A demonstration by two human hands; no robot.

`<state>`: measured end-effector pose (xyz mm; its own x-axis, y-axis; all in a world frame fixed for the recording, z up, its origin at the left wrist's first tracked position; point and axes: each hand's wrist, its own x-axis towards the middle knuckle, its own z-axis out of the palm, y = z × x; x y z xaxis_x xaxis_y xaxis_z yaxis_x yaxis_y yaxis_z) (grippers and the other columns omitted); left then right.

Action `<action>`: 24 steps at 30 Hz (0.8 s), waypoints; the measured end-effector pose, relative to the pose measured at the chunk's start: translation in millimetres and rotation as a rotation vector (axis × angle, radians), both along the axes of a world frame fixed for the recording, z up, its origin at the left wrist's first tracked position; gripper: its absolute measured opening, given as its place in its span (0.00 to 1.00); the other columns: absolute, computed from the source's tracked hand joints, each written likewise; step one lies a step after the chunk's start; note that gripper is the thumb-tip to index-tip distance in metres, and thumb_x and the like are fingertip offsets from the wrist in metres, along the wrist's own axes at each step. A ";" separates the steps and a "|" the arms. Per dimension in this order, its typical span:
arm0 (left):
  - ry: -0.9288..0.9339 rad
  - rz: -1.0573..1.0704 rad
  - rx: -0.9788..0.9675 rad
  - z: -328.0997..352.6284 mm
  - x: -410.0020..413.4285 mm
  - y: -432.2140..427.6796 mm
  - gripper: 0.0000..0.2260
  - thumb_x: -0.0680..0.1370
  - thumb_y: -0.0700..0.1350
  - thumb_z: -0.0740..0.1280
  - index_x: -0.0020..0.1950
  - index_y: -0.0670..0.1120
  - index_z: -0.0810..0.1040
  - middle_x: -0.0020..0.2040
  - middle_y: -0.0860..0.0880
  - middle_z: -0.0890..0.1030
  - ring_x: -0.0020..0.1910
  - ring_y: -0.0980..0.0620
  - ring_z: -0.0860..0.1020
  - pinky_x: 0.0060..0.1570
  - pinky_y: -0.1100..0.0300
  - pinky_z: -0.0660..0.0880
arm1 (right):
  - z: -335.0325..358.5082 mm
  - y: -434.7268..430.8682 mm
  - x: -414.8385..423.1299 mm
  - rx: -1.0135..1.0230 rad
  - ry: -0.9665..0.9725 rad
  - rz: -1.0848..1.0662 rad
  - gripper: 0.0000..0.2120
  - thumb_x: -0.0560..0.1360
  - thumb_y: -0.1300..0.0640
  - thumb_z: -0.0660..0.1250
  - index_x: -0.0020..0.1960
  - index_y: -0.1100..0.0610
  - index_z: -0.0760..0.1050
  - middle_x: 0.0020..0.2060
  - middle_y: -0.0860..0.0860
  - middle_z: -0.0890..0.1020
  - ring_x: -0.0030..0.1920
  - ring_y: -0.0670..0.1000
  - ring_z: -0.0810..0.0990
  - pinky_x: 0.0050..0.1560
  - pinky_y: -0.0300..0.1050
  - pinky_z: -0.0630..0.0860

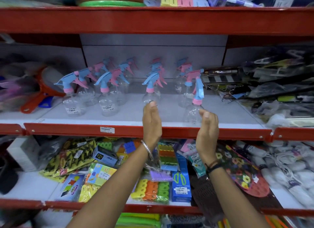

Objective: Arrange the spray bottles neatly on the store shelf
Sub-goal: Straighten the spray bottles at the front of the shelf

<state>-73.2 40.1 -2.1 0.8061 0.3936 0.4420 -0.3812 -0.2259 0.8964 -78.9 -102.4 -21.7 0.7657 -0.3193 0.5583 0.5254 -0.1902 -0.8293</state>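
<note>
Several clear spray bottles with blue and pink trigger heads stand in rows on the grey middle shelf (129, 114). My left hand (151, 120) is raised with fingers together, its tips at the base of a front bottle (150, 93) in the middle row. My right hand (207, 126) is cupped beside the nearest bottle (193, 112) at the front right, fingers touching or almost touching its side; neither hand is closed around a bottle. Two more bottles (73, 102) (106, 102) stand at the front left.
A red shelf lip (85, 130) with a price tag runs along the front. An orange strainer (39, 93) lies at the left of the bottles, and dark packaged goods (220, 76) crowd the right. The lower shelf holds colourful packets (153, 187).
</note>
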 end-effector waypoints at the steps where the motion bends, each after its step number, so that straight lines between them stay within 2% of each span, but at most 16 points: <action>1: 0.003 0.037 -0.067 3.7 2.8 8.6 0.15 0.82 0.53 0.47 0.58 0.50 0.70 0.51 0.59 0.72 0.48 0.70 0.69 0.54 0.72 0.64 | -1.6 9.1 -0.5 -0.022 -0.012 0.051 0.20 0.78 0.43 0.49 0.55 0.54 0.74 0.53 0.51 0.77 0.54 0.41 0.74 0.54 0.32 0.68; 3: 0.050 0.066 -0.144 9.2 14.8 28.1 0.19 0.81 0.55 0.46 0.60 0.48 0.70 0.56 0.57 0.73 0.52 0.65 0.71 0.59 0.65 0.63 | 0.3 29.9 4.5 -0.075 0.003 0.163 0.22 0.78 0.42 0.49 0.57 0.54 0.74 0.54 0.51 0.78 0.57 0.45 0.75 0.57 0.37 0.69; 4: 0.092 0.057 -0.163 11.4 22.9 38.1 0.23 0.81 0.56 0.45 0.65 0.45 0.70 0.63 0.53 0.73 0.59 0.59 0.71 0.62 0.62 0.61 | 3.7 41.1 9.2 -0.103 0.033 0.211 0.23 0.77 0.41 0.49 0.57 0.53 0.74 0.55 0.51 0.78 0.58 0.47 0.75 0.59 0.39 0.69; 6: 0.198 0.024 -0.168 15.3 40.1 55.5 0.29 0.80 0.59 0.42 0.72 0.43 0.64 0.73 0.48 0.67 0.71 0.50 0.65 0.69 0.57 0.58 | 13.6 60.8 20.4 -0.141 0.132 0.292 0.23 0.78 0.40 0.48 0.59 0.53 0.72 0.57 0.53 0.77 0.60 0.50 0.75 0.61 0.41 0.68; 8: 0.291 -0.025 -0.151 19.7 53.4 68.0 0.31 0.79 0.61 0.40 0.74 0.44 0.62 0.75 0.46 0.63 0.74 0.47 0.60 0.72 0.52 0.55 | 26.9 77.0 31.5 -0.176 0.234 0.329 0.25 0.81 0.43 0.47 0.61 0.60 0.72 0.59 0.60 0.77 0.60 0.55 0.75 0.58 0.43 0.67; 10: 0.361 -0.083 -0.143 24.4 61.8 75.2 0.33 0.78 0.63 0.38 0.74 0.45 0.62 0.76 0.46 0.61 0.75 0.45 0.59 0.73 0.47 0.55 | 39.7 88.2 42.1 -0.209 0.331 0.345 0.29 0.81 0.42 0.45 0.64 0.65 0.68 0.63 0.64 0.73 0.61 0.57 0.73 0.58 0.48 0.67; 13: 0.386 -0.164 -0.121 25.6 67.6 82.9 0.36 0.76 0.66 0.36 0.74 0.48 0.61 0.77 0.47 0.59 0.75 0.44 0.57 0.73 0.42 0.54 | 51.9 101.0 61.2 -0.227 0.453 0.377 0.32 0.78 0.36 0.40 0.74 0.53 0.60 0.72 0.57 0.68 0.63 0.52 0.70 0.62 0.49 0.64; 15: 0.400 -0.227 -0.115 25.0 66.5 85.2 0.36 0.75 0.67 0.36 0.74 0.49 0.62 0.77 0.47 0.60 0.75 0.43 0.58 0.73 0.43 0.54 | 55.4 105.8 69.9 -0.211 0.501 0.391 0.35 0.75 0.32 0.38 0.75 0.48 0.57 0.74 0.53 0.64 0.71 0.54 0.65 0.69 0.53 0.60; 17: 0.409 -0.288 -0.121 25.1 64.4 87.3 0.36 0.75 0.66 0.36 0.74 0.49 0.62 0.75 0.47 0.62 0.74 0.44 0.61 0.71 0.47 0.58 | 54.3 109.2 75.2 -0.179 0.530 0.392 0.38 0.73 0.29 0.38 0.74 0.49 0.59 0.74 0.53 0.65 0.72 0.56 0.64 0.73 0.56 0.58; 19: 0.409 -0.307 -0.101 26.3 62.0 89.3 0.36 0.75 0.66 0.36 0.73 0.49 0.64 0.73 0.46 0.66 0.70 0.45 0.67 0.66 0.50 0.62 | 52.7 109.6 73.1 -0.138 0.530 0.375 0.43 0.70 0.25 0.40 0.73 0.50 0.62 0.73 0.54 0.67 0.71 0.56 0.66 0.73 0.59 0.60; 22: 0.414 -0.300 -0.034 25.0 56.9 92.5 0.37 0.74 0.67 0.37 0.71 0.49 0.67 0.72 0.46 0.69 0.65 0.45 0.70 0.64 0.51 0.65 | 49.9 107.3 63.9 -0.098 0.514 0.325 0.52 0.61 0.19 0.41 0.69 0.54 0.68 0.70 0.54 0.71 0.69 0.56 0.70 0.71 0.59 0.64; 24: 0.422 -0.317 0.030 26.4 48.1 91.9 0.41 0.70 0.71 0.37 0.70 0.49 0.68 0.69 0.47 0.72 0.66 0.44 0.71 0.65 0.50 0.66 | 48.1 104.3 57.8 -0.088 0.490 0.301 0.52 0.61 0.19 0.41 0.67 0.54 0.71 0.68 0.54 0.74 0.65 0.56 0.73 0.69 0.58 0.66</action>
